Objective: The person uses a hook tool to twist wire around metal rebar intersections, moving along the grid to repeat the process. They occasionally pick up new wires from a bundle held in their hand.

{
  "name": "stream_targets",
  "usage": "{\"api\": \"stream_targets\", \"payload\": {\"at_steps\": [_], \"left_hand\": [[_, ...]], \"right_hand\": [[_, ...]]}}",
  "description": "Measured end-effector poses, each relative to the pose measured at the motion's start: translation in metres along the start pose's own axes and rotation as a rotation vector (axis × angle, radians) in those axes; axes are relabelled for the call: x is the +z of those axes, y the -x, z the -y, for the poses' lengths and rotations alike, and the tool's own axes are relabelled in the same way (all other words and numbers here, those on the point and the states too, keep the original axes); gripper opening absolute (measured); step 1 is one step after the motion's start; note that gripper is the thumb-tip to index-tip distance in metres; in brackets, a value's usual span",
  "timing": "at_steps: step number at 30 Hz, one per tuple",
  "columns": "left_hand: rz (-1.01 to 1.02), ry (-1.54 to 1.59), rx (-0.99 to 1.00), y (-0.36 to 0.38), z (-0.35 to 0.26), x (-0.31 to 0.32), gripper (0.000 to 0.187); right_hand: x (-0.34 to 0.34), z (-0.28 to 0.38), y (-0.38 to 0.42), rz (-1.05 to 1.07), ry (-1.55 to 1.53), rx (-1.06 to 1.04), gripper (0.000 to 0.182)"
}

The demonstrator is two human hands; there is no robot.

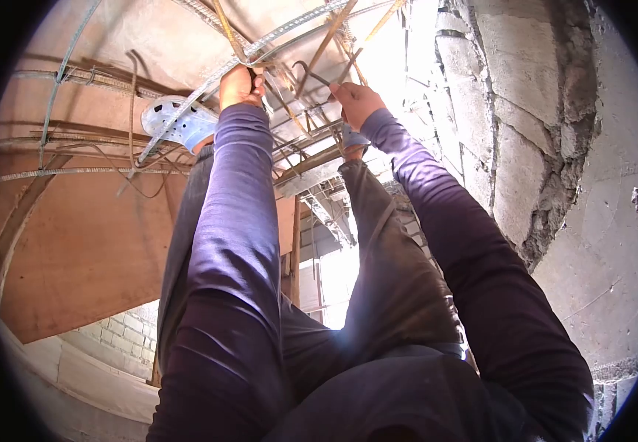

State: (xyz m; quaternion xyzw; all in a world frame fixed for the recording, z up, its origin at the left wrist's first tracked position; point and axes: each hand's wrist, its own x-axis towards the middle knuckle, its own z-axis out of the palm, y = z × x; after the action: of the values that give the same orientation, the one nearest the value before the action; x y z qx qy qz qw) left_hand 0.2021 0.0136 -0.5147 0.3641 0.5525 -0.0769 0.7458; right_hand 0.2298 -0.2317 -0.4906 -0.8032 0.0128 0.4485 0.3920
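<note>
My left hand (241,87) is closed beside a long ribbed steel bar (208,86), at a spot where several rebars cross. What its fingers hold, if anything, is hidden. To its right, my right hand (357,103) is closed, with the fingertips pinched together. A thin dark hooked rod (313,74) runs from these fingertips toward the left hand, its bent end pointing at the bars. Rusty rebar (325,46) slants down between and above the two hands. Bright light washes out some of the bars there.
My light clog (175,120) rests among rebars over a plywood sheet (90,243); the other foot (353,140) is beyond the right hand. Below, between my legs, a gap (337,276) drops to a brighter level. A rough, cracked concrete wall (525,110) rises at right.
</note>
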Motion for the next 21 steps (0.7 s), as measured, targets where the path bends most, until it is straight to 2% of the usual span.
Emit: {"api": "stream_targets", "payload": {"at_steps": [2,3,9,11,14,19,21], "left_hand": [[-0.045,0.026,0.006,0.001,-0.006,0.008,0.014],[-0.093,0.015,0.001,0.0,-0.006,0.01,0.012],[-0.085,-0.21,-0.046,-0.002,0.0,0.007,0.009],[-0.093,-0.323,-0.068,0.001,0.003,0.007,0.016],[-0.087,-0.235,-0.1,-0.003,0.009,0.004,0.024],[-0.133,-0.249,-0.068,-0.006,0.016,0.002,0.024],[-0.117,-0.24,-0.089,-0.003,0.016,0.001,0.017]], "right_hand": [[0.004,0.001,0.001,0.036,-0.027,0.089,0.051],[0.009,-0.003,-0.002,0.036,-0.029,0.091,0.051],[0.023,-0.001,-0.01,-0.023,-0.06,0.044,0.051],[0.024,-0.002,-0.016,-0.042,0.016,-0.009,0.048],[0.022,0.002,-0.02,-0.055,0.099,-0.063,0.047],[0.016,0.02,-0.02,-0.041,0.352,-0.025,0.054],[0.013,0.025,-0.019,-0.035,0.451,-0.02,0.056]]}}
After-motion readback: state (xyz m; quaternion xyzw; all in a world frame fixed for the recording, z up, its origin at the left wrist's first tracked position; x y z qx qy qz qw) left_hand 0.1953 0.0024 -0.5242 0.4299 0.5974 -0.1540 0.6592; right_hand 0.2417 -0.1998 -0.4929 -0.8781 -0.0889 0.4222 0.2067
